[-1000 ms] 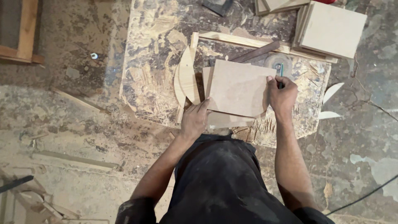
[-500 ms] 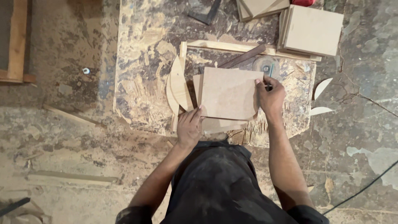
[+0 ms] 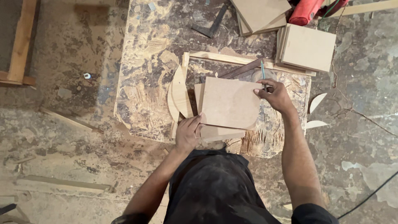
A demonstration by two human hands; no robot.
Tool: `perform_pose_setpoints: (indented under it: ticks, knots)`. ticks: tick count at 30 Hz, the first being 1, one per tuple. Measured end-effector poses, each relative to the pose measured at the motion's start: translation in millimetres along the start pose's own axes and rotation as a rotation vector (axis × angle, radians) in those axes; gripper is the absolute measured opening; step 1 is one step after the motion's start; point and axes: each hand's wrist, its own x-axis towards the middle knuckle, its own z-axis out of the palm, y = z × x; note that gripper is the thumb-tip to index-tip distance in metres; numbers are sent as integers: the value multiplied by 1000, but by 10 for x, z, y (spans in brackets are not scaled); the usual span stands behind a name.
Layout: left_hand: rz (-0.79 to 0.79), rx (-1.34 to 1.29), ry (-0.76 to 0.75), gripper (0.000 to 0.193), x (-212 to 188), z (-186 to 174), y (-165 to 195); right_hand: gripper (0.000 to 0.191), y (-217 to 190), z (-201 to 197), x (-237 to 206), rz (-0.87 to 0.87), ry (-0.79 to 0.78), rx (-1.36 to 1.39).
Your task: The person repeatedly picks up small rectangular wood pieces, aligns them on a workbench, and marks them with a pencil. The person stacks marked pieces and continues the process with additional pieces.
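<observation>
The left hand (image 3: pixel 187 133) lies flat with its fingers (image 3: pixel 195 121) spread on the lower left corner of a brown fibreboard panel (image 3: pixel 230 103), pinning it on a stack of similar panels on a worn chipboard sheet (image 3: pixel 145 83) on the floor. The right hand (image 3: pixel 277 96) pinches a green pencil (image 3: pixel 263 71) at the panel's upper right edge. Curved offcuts (image 3: pixel 178 93) lie just left.

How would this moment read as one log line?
left hand: pressing board edge | right hand: pencil at board's right edge | base: chipboard slab
</observation>
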Motion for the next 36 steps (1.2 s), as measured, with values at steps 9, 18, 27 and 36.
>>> perform_pose_setpoints:
  ticks: [9,18,27,36]
  knots:
    - [30,-52,5,37,-7,-5,-96,45,15,34,-18,-56,19,-40]
    - [-25,-57,-140,53,112,-224,11,44,64,54,-17,-81,28,-9]
    - [-519,-232,-289,57,613,-187,-25,46,18,190,-63,-21,43,-49]
    - [-606,-241,-76,40,533,67,-58,43,9,290,-62,-11,20,64]
